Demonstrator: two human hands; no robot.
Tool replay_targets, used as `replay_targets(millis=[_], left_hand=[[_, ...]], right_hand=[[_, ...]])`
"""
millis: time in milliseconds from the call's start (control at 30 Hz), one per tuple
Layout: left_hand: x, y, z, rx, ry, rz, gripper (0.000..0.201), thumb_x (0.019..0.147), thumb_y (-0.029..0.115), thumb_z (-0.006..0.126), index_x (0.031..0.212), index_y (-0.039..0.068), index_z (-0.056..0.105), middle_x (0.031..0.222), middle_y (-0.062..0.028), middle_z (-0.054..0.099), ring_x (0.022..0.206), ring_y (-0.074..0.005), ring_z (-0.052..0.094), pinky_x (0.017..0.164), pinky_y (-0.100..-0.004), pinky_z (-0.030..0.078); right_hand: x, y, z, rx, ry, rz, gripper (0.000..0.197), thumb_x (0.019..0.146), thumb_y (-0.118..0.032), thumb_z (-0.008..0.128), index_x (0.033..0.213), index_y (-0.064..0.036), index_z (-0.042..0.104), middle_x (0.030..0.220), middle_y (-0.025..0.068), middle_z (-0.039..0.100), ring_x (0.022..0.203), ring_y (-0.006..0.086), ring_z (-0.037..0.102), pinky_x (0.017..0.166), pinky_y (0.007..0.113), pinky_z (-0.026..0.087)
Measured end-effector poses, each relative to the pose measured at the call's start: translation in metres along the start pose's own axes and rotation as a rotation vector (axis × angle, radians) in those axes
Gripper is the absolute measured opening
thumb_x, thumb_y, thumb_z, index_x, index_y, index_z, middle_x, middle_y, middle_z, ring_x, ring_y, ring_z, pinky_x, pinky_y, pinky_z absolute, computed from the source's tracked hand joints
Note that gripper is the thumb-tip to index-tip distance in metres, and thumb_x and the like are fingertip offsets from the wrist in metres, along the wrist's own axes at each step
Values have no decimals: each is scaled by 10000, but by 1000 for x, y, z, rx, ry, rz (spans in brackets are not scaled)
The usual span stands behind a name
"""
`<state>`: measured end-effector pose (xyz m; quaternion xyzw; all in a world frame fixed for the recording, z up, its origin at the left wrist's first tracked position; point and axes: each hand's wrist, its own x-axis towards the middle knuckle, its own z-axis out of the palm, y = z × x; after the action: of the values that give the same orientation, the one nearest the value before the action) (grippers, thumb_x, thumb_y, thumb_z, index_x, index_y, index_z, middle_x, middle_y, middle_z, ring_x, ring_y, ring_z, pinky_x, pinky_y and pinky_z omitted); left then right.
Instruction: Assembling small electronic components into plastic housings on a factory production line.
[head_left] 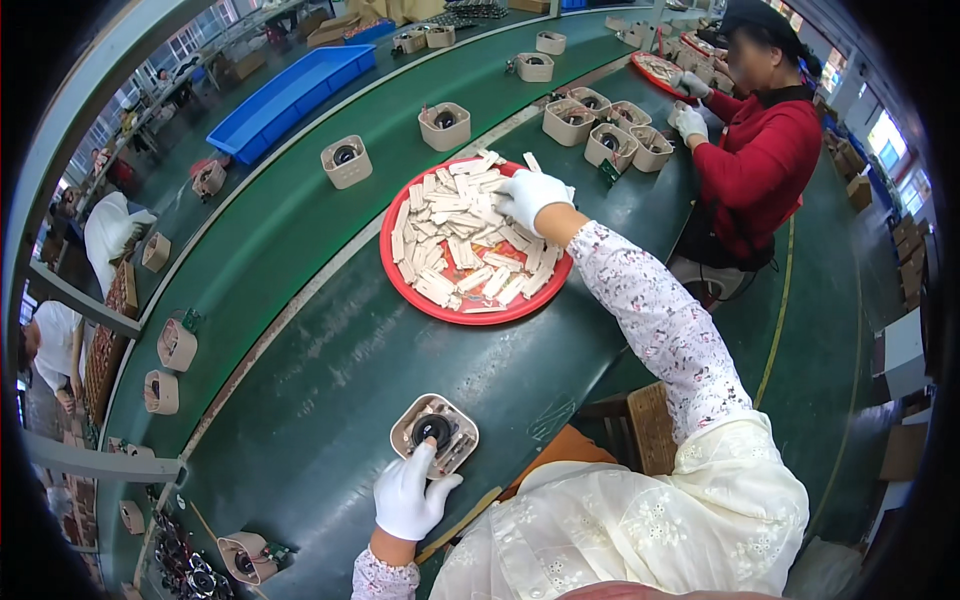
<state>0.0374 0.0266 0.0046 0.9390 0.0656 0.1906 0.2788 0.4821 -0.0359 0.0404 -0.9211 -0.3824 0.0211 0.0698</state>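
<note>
My left hand (410,497), in a white glove, is at a beige open-topped plastic housing (472,440) on the dark green bench. Its stretched index finger rests on the round black speaker (430,430) inside; the thumb is spread beside the near wall. A round red tray (430,306) stands farther off, heaped with flat off-white plastic strips (460,215). Over the tray's right side, my right hand (535,200), also gloved, has its bent fingers pressed together down among the strips. What lies between those fingertips is hidden.
A green conveyor (255,240) curves along the left with several beige housings. More housings (610,145) cluster at the far right, beside a co-worker in red (765,150). Beyond the conveyor lies a blue tub (290,100). Another housing (245,558) and black speakers (195,570) sit lower left.
</note>
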Motion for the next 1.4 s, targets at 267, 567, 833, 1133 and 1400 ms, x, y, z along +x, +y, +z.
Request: replay_targets(millis=[267, 567, 833, 1133, 1400], left_hand=[[1, 0, -1, -45, 0, 20, 728, 703, 174, 852, 1334, 10, 530, 827, -142, 676, 675, -332, 649, 631, -400, 519], [1, -3, -1, -81, 8, 22, 722, 705, 161, 844, 1334, 6, 525, 824, -145, 671, 675, -339, 646, 635, -408, 516], [-2, 0, 0, -79, 2, -8, 709, 736, 132, 820, 1354, 0, 499, 851, -166, 669, 708, -359, 651, 639, -412, 520], [-28, -1, -8, -23, 133, -101, 760, 712, 156, 847, 1364, -10, 492, 822, -140, 658, 668, -351, 631, 614, -416, 515], [-23, -1, -5, -88, 15, -58, 920, 684, 154, 862, 1455, -17, 388, 793, -79, 657, 667, -281, 630, 630, -376, 510]], right_hand=[[88, 15, -19, 173, 55, 281, 555, 918, -523, 572, 1090, -18, 726, 1061, 182, 726, 975, 333, 705, 852, 423, 546], [69, 8, 26, 50, 362, 71, 185, 893, -204, 639, 1036, -188, 756, 1136, 106, 645, 1066, 293, 648, 885, 408, 544], [-48, -22, -7, 306, 433, -435, 272, 831, -43, 603, 1060, -139, 714, 897, 92, 700, 804, 261, 683, 718, 370, 557], [-213, -74, 45, 209, -66, -601, 372, 879, -126, 566, 1243, -201, 579, 978, 71, 599, 817, 258, 666, 660, 358, 570], [-201, -104, -11, 705, -153, -540, 236, 805, -85, 747, 1017, -77, 645, 918, 99, 697, 802, 257, 709, 701, 348, 563]])
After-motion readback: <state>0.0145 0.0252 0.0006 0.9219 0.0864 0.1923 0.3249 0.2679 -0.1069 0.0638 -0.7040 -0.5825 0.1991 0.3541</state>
